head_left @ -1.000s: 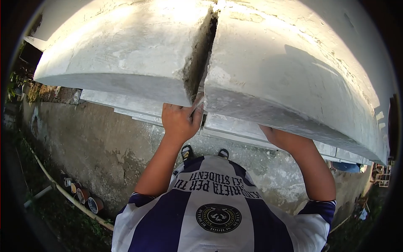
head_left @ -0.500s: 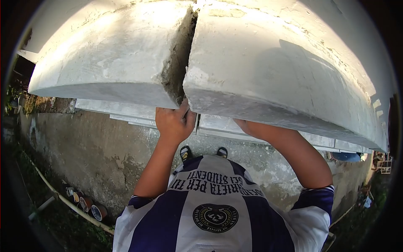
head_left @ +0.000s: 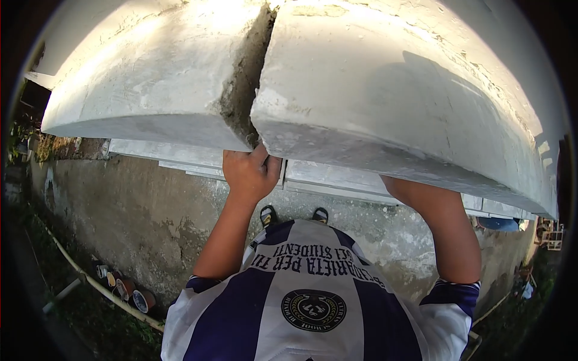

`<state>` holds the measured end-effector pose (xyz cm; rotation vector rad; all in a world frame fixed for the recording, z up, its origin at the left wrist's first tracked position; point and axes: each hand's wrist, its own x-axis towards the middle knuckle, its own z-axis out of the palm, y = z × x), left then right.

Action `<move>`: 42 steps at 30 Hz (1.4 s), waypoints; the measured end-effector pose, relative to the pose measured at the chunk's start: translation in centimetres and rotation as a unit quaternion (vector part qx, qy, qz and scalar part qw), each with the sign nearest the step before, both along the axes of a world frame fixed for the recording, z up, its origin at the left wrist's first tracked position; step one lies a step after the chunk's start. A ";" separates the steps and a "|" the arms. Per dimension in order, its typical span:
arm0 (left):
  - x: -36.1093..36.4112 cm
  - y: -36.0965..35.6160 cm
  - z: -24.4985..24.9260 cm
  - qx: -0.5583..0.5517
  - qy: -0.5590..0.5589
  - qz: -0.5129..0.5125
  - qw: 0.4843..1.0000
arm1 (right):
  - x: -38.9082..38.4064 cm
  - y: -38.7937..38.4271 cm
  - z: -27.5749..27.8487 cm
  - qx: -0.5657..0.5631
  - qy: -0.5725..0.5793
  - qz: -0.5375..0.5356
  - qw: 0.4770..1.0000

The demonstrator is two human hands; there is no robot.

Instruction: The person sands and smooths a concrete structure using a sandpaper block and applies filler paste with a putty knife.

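Note:
Two thick white-grey slabs, a left one and a right one, jut out close in front of me. A rough, dark gap runs between them. My left hand is at the lower end of this gap, against the underside of the left slab. Its visible fingers are bent and close together, one pointing up at the gap; the other fingertips are hidden. My right hand reaches beneath the right slab, which covers its fingers. Whether it holds anything is hidden.
Lower white ledges run below the slabs. My sandalled feet stand on stained concrete ground. Several pots and a long pale pole lie along the left edge, beside dark plants. A bluish rounded object shows at right.
My right forearm has moved to the right, and less of it shows under the slab. The gap and slab edges appear farther left and slightly higher. My left hand has hardly moved.

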<state>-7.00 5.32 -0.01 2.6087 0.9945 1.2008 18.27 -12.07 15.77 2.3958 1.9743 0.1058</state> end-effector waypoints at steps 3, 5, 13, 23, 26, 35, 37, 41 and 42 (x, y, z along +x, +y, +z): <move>0.3 0.2 0.8 0.030 -0.008 -0.007 0.999 | 1.4 -0.9 -0.8 0.017 0.036 -0.006 0.999; 0.3 0.0 0.9 0.025 -0.003 -0.004 1.000 | 3.1 -2.0 -1.5 0.025 0.057 -0.003 0.998; 0.5 0.2 0.9 0.044 -0.028 -0.003 0.999 | -0.5 2.0 -4.3 0.005 0.112 0.040 0.993; 0.0 0.1 0.0 0.000 -0.002 0.001 1.000 | 1.8 0.4 -3.9 0.015 0.161 0.012 0.987; 0.4 0.0 1.2 0.028 -0.012 -0.002 1.000 | 3.0 -0.8 -4.4 0.017 0.117 0.004 0.993; 0.3 0.0 1.0 0.021 -0.004 -0.001 1.000 | -0.2 0.5 -1.3 -0.043 0.123 -0.074 0.989; 0.3 -0.2 1.3 0.013 0.002 0.001 1.000 | 0.9 -0.2 -1.7 -0.038 0.165 -0.079 0.982; 0.0 -0.2 0.8 -0.017 0.015 0.003 1.000 | 1.8 -0.3 -2.8 -0.016 0.215 -0.064 0.974; 0.1 -0.2 0.8 -0.023 0.016 0.001 1.000 | 1.3 0.2 -2.9 -0.020 0.232 -0.069 0.970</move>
